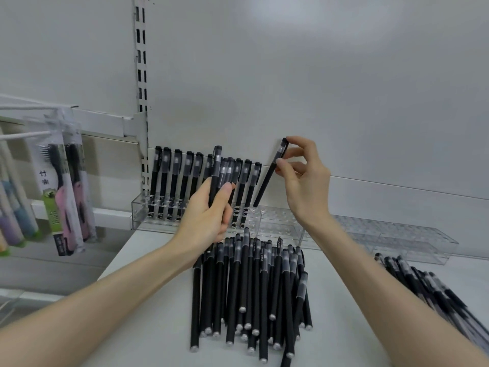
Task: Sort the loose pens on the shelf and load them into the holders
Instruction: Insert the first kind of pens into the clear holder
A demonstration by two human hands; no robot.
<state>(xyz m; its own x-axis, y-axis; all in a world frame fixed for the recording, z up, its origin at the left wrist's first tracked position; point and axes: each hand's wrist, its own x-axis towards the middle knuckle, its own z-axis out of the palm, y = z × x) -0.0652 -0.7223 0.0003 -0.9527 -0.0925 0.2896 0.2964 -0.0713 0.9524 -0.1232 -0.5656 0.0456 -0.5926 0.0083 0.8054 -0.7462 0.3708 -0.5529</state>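
Head view: we pinch one black pen (267,181) in our right hand (304,181), tilted, its lower end at the top of the clear holder (137,210) along the shelf's (148,313) back edge. Our left hand (206,215) grips a small bundle of pens (218,176). The loose pile (251,287) lies mid-shelf, toward the front edge.

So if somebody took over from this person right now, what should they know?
Left hand grips a bundle of pens.
Right hand pinches a single pen, tilted, its lower end at the clear holder, just right of the standing pens.
Done: roughly a dozen pens stand in the holder's left part.
Left: the middle pile on the shelf, a second pile at the right, and more holders to the right, which look empty.
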